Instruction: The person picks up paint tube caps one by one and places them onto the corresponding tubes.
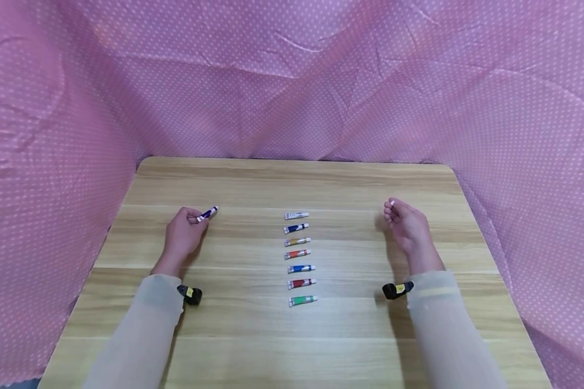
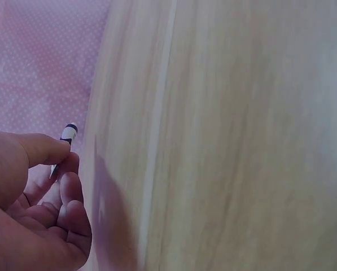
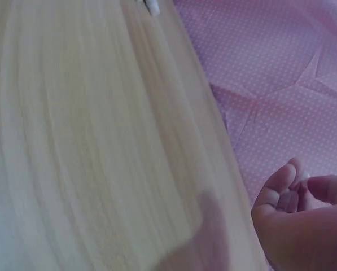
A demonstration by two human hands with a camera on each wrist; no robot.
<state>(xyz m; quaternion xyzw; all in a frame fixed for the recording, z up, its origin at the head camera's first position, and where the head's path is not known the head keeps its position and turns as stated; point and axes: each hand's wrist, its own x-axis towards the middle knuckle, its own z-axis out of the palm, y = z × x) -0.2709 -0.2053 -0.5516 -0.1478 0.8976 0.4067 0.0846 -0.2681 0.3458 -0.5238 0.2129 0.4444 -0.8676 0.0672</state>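
Observation:
My left hand [image 1: 185, 235] pinches a small purple paint tube [image 1: 207, 214] between thumb and fingers, above the left side of the table. In the left wrist view the paint tube [image 2: 68, 134] sticks up past the thumb, its lower part hidden by the fingers. On the right, my right hand [image 1: 409, 227] has its fingers curled and pinches a tiny white piece [image 1: 392, 202], perhaps a cap; most of it is hidden. Between the hands lies a column of paint tubes, from a white one [image 1: 297, 215] at the far end to a green one [image 1: 302, 301] nearest me.
The wooden table [image 1: 243, 346] has rounded far corners. Pink dotted cloth [image 1: 292, 108] hangs behind it and along both sides. Dark blue [image 1: 296, 228], yellow [image 1: 297, 241], orange [image 1: 297, 254], blue [image 1: 301, 268] and red [image 1: 302, 283] tubes fill the column, caps pointing right.

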